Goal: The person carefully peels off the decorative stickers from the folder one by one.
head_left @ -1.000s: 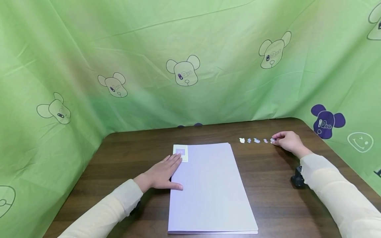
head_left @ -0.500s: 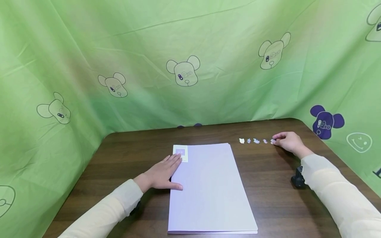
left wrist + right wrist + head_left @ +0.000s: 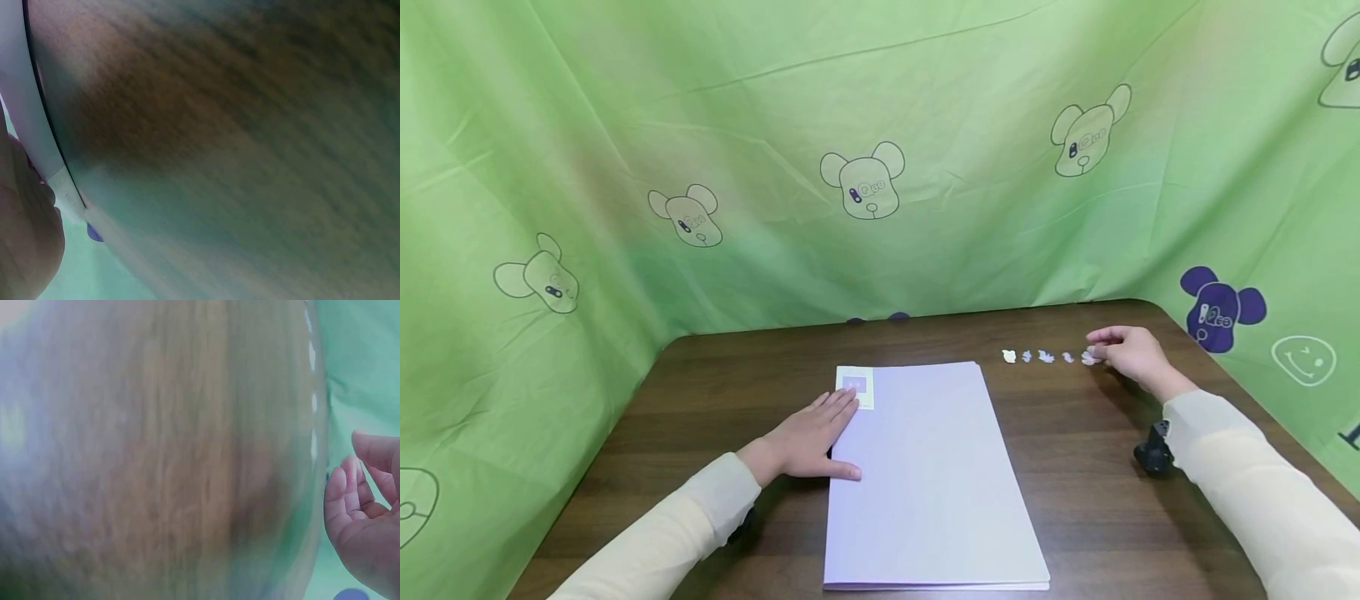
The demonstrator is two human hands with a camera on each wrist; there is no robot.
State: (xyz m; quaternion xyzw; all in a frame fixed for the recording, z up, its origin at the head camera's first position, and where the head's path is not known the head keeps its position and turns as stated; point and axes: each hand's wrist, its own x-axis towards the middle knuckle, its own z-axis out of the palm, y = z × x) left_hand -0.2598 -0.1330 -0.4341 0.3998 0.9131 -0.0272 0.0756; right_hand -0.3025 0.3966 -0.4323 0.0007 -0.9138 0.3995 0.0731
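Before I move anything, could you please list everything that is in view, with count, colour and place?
Table: one, brown, under both hands
Curtain: one, green, behind and beside the table
Bear prints: several, outlined or purple, on the curtain
Pale sheet: layered, count unclear, lavender-white, middle of the table
Label: one, white with lavender square, sheet's far left corner
Small cut-outs: five, white to purplish, row at far right
Wrist devices: two, black, at the cuffs
Sleeves: two, cream
Left hand: one, bare, across sheet's left edge
Right hand: one, bare, at rightmost cut-out
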